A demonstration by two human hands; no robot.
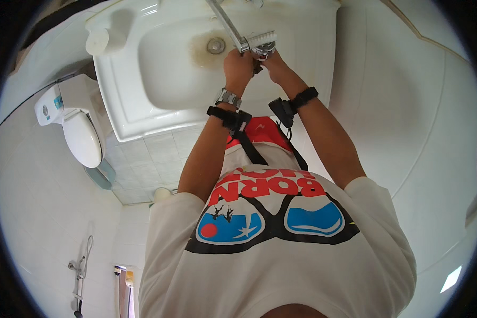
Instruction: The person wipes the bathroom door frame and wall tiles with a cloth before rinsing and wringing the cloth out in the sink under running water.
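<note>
My left hand (238,68), a metal watch on its wrist, is curled around part of a small dark object (258,67) beneath the end of a chrome faucet (228,24). From the other side, my right hand (277,66) reaches in close to that object. Its fingertips are hidden by the faucet's round chrome head (264,49), so its grip does not show. Both hands are over the near right part of a white ceramic washbasin (163,79). A round metal drain (216,46), ringed by brownish stain, lies left of the hands. Whether water runs is not clear.
A white cup-like container (97,41) stands on the basin's far left corner. Beyond the basin's left side is a white toilet (83,139) with its lid down. A hand shower (79,274) hangs on the left wall. The right wall (389,99) is close by.
</note>
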